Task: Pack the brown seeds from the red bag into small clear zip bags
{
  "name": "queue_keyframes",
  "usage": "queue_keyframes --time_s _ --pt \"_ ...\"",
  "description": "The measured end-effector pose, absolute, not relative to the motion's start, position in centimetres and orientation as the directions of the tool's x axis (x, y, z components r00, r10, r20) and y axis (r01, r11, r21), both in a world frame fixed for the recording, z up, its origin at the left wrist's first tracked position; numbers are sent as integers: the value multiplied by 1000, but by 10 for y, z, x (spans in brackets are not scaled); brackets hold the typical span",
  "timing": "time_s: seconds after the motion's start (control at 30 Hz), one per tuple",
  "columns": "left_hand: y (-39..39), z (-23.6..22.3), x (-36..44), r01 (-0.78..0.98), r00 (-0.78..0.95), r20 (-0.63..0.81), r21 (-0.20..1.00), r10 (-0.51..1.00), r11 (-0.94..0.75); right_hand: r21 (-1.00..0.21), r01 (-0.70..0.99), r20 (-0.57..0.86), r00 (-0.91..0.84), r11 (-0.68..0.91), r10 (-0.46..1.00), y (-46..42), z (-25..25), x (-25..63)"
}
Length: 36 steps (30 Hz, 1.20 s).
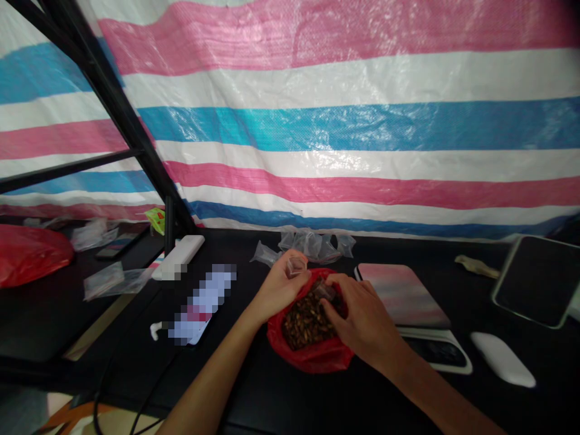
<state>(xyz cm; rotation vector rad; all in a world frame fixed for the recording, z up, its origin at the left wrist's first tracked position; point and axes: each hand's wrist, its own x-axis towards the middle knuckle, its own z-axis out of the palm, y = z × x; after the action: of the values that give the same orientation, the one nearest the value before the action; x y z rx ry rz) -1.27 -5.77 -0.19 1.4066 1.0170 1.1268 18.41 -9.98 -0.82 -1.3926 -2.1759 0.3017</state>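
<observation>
A red plastic bag (312, 360) stands open on the black table, filled with small brown, grain-like pieces (306, 323). At its far left rim, my left hand (281, 287) is closed on a small clear plastic bag (296, 266) with its mouth spread. My right hand (362, 311) reaches over the right rim, thumb and fingers pinching a small clear plastic piece (325, 292) among the brown pieces. The exact shape of that piece is partly hidden by the fingers. Several clear plastic bags (312, 244) lie just behind my hands.
Left of me are a lit phone (206, 302), a white earbud (156, 330) and a white box (181, 257). On the right lie a pinkish box (403, 295), a white-framed dark tray (437, 349), a white mouse (502, 358) and a dark-screened device (539, 281). Striped sheeting (362, 127) hangs behind.
</observation>
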Motion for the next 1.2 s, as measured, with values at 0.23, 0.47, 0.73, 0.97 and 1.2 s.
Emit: queue_keyframes --time_s 0.23,0.47,0.73,0.97,1.2 --pt "-58 -5 -15 315 154 333 876 930 -366 -524 694 491 -227 493 841 -104 -7 190" --pt "-74 6 -9 366 436 292 806 851 -465 -474 588 604 -325 656 728 -105 -4 192" --pt "-73 5 -7 339 436 303 817 847 -467 -433 521 643 -394 736 657 -103 -11 197" --pt "-73 11 -12 312 436 276 846 856 -432 -434 607 677 -267 665 686 -105 0 197" --pt "-63 3 -16 131 298 244 947 923 -293 -404 641 690 -254 652 677 -100 10 208"
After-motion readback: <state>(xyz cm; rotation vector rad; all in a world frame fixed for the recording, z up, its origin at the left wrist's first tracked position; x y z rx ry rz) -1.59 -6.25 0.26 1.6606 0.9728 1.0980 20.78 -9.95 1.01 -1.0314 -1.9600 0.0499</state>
